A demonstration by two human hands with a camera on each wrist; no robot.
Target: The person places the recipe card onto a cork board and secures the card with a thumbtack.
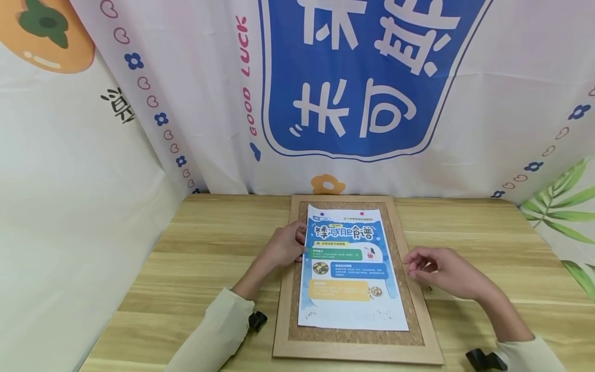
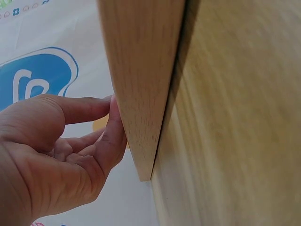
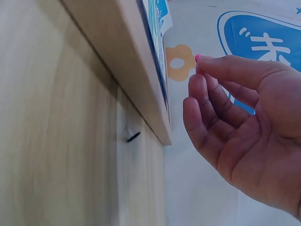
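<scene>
A printed paper poster (image 1: 348,315) lies over a cork board (image 1: 358,336) with a light wooden frame (image 1: 358,351). Two pins show along the poster's top, a dark pin (image 1: 322,214) at the left and a pink pin (image 1: 362,213) at the right. My left hand (image 1: 285,245) pinches the poster's left edge, thumb and fingers close together beside the frame. To the right of the board, my right hand (image 1: 441,271) is raised off the table. Its thumb and forefinger pinch a pink pushpin (image 3: 198,57), of which only the head shows; the other fingers curl loosely.
On the wooden table (image 1: 223,232), a small dark-headed pin (image 3: 133,136) lies near the frame's right side. A printed cloth (image 1: 214,103) hangs behind the table, close to the board's far end.
</scene>
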